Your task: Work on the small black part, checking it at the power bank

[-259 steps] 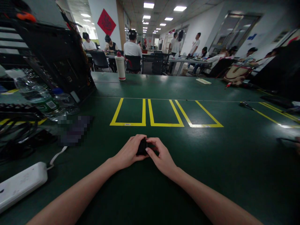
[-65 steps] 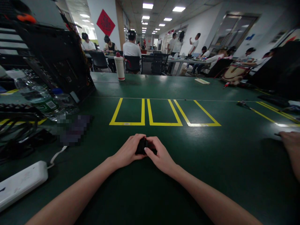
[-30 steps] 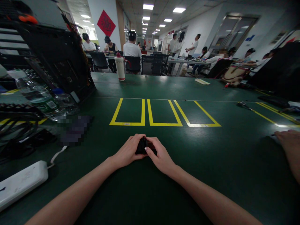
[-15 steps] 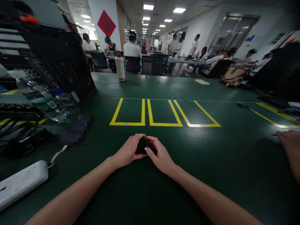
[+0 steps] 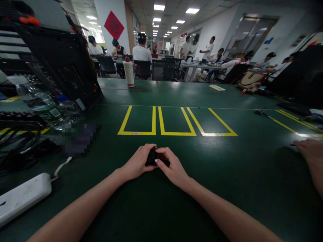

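Evidently, both hands are busy with one small black object [image 5: 151, 157], which sits between them, just above or on the green table [image 5: 207, 205]; contact with the tabletop is hard to make out. The left hand [image 5: 137, 163] is curled round its left side, fingers over the far edge and thumb along the near one. The right hand [image 5: 176, 169] is half closed, its thumb and index tip a little apart against the object's right side, and seems to have light hold of it. What the object is, its darkness hides. The likeliest trouble, I'd judge, is a slip: those right tips have only a narrow edge to bear on, so a sudden push or twist could shoot the object out of the left palm, perhaps toward the yellow tape outlines [image 5: 153, 122] beyond both hands. Against the frame from half a second ago, the right fingertips look slightly closer in on the object, while the left hand has hardly shifted. Well to the right of the right hand, a co-worker's hand [image 5: 311, 154] now reaches in; 8.6 seconds ago only a sliver of it showed.
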### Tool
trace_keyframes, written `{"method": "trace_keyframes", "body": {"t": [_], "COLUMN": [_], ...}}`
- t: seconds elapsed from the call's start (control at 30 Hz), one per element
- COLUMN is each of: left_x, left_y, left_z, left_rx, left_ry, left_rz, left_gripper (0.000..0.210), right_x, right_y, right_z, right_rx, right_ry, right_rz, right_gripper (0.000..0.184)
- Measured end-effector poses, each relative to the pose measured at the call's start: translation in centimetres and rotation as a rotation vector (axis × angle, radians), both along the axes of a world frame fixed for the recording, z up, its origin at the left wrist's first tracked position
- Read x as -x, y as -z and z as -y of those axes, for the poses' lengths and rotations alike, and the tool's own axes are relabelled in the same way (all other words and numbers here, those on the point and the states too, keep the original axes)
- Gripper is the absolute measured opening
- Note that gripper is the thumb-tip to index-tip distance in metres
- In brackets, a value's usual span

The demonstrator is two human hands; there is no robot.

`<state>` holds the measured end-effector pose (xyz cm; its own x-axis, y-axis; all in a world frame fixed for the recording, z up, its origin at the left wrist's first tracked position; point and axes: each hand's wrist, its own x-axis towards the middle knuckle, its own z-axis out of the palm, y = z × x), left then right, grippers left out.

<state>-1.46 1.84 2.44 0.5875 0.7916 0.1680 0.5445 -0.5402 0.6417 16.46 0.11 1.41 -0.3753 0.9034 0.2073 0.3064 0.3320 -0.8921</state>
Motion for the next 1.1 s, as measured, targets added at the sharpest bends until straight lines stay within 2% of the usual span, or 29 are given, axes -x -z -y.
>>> {"method": "trace_keyframes", "body": {"t": [0.17,0.37,0.57,0.8,1.1], "left_x": [-0.02,0.05,-0.08,-0.01,0.08], "left_y": [0.25,0.41,0.09,-0.05,0.78], "left_z": [-0.09,-0.1,-0.03,0.06,-0.19], "left_rx": [-0.009,-0.026,-0.042,-0.023,-0.016], "left_ry": [-0.009,-0.001,0.008,0.014,-0.006], "left_rz": [-0.019,-0.014,-0.002,-0.003,-0.003], "left_gripper": [0.057,0.059,0.058,0.057,0.06], "right_x": [0.08,0.02,0.03,0.04,-0.01], "right_y": [0.17,0.26,0.24,-0.08,-0.02], "right_z": [-0.13,-0.16,-0.03,-0.01,0.05], "right_rx": [-0.008,-0.003,-0.067,-0.019,-0.006], "right_ry": [0.017,0.014,0.022,0.023,-0.016], "right_rz": [0.017,0.041,0.013,0.052,0.031], "right_gripper": [0.036,0.029,0.021,0.036,0.026]}}
